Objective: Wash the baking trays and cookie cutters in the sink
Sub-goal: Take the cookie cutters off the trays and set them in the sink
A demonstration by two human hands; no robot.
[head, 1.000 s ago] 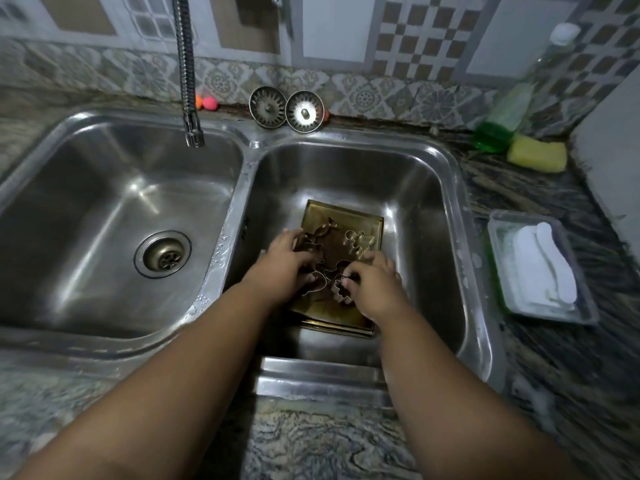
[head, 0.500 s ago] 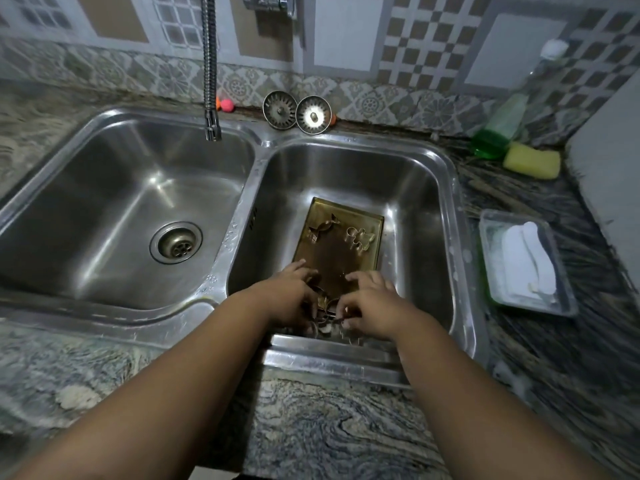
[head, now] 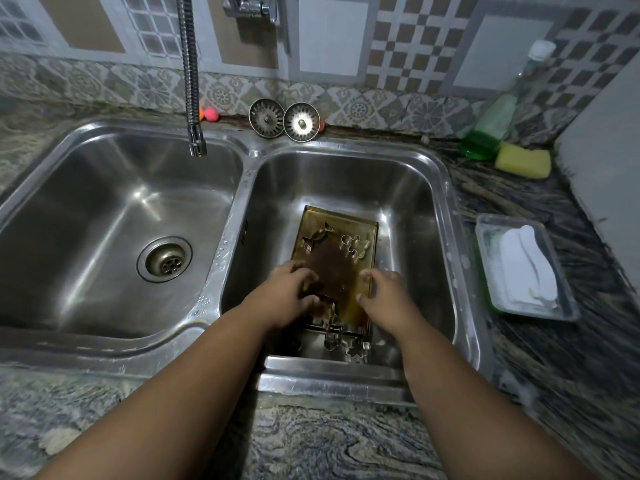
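Hands had parted from the near-end cluster; baking tray (head: 337, 271) lay in the right basin of the sink (head: 408, 202). Right-side rim pinched by right hand (head: 384, 299); left hand (head: 285, 296) fingers curled at left rim, hold unclear. Loose cookie cutters (head: 341, 341) lay past its near end.

Left basin (head: 104, 202): is lying in the left half of the frame, with the faucet hose (head: 191, 81) hanging over its far edge.
Right basin (head: 408, 188): is sitting just right of it, at centre.
Baking tray (head: 332, 220): is lying in the right basin.
Cookie cutters: two (head: 317, 237) are lying on the tray's far end; others (head: 346, 342) are lying at its near edge.
Left hand (head: 284, 299): is reaching over the tray's near left corner.
Right hand (head: 384, 299): is reaching over its right rim.
Strainers (head: 266, 117): are leaning on the wall behind the basins' divider.
Bottle (head: 491, 129) and sponge (head: 523, 160): are sitting side by side on the tabletop (head: 329, 445), upper right.
Container (head: 485, 251): is sitting right of the right basin.
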